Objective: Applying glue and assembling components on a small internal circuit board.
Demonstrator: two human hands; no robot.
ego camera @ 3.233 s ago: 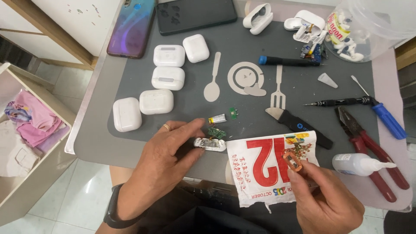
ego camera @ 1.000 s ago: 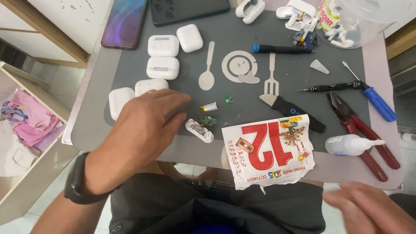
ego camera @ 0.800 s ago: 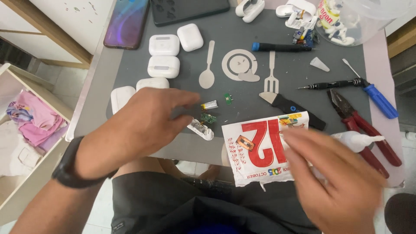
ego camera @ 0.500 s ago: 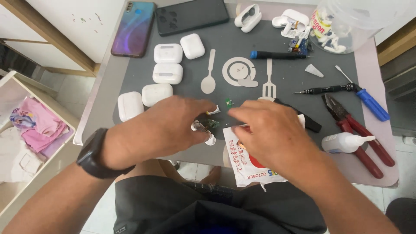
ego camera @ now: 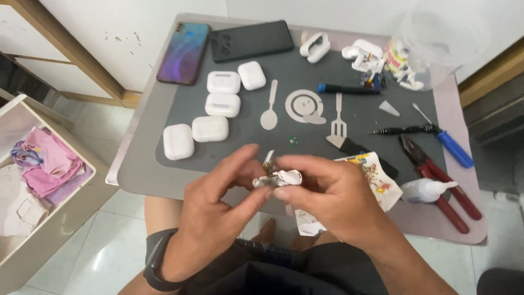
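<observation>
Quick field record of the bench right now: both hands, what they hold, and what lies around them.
left hand: pinching the small white earbud part from the left, above the table's near edge
right hand: gripping the same part from the right
part detail: a small circuit piece sticks up from it
under right hand: printed paper sheet, partly covered
mat: dark grey, with five closed white earbud cases
right of mat: red-handled pliers, white glue bottle, blue-handled screwdriver
far edge: two phones, face down

Both hands (ego camera: pixel 273 191) pinch small white part (ego camera: pixel 278 178) above grey mat (ego camera: pixel 245 136)
</observation>
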